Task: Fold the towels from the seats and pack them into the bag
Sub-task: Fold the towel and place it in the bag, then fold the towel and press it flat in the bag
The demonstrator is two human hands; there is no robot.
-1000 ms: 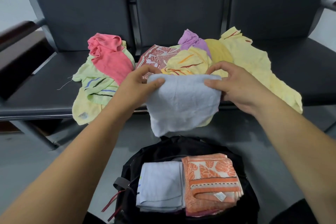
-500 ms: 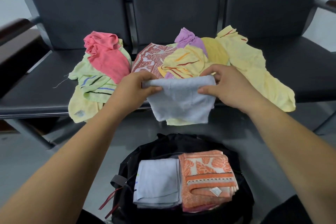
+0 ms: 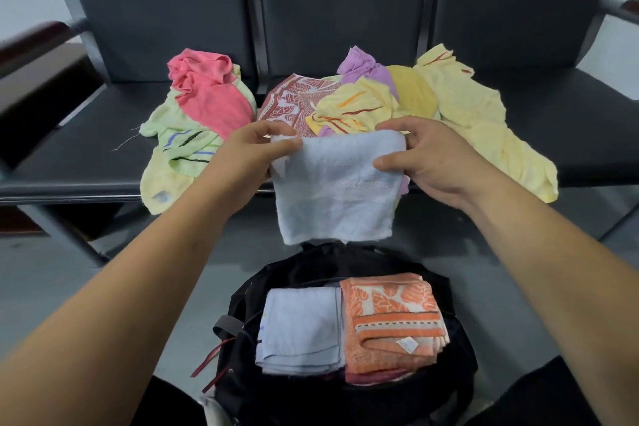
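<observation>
Soft, even light all over, nothing harsh. A dull sheen sits on the black seats (image 3: 86,156), and a faint shadow pools on the grey floor (image 3: 52,287) beneath them. The pale blue towel (image 3: 335,197) is sharp, its weave showing. The inside of the bag (image 3: 460,373) goes near black. The armrest (image 3: 31,40) at far left smears, and the straight lines bow at the edges.

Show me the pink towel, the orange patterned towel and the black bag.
pink towel (image 3: 211,95), head view, middle of the crumpled cloth.
orange patterned towel (image 3: 390,313), head view, folded top face.
black bag (image 3: 304,270), head view, far rim, bare black cloth.
</observation>
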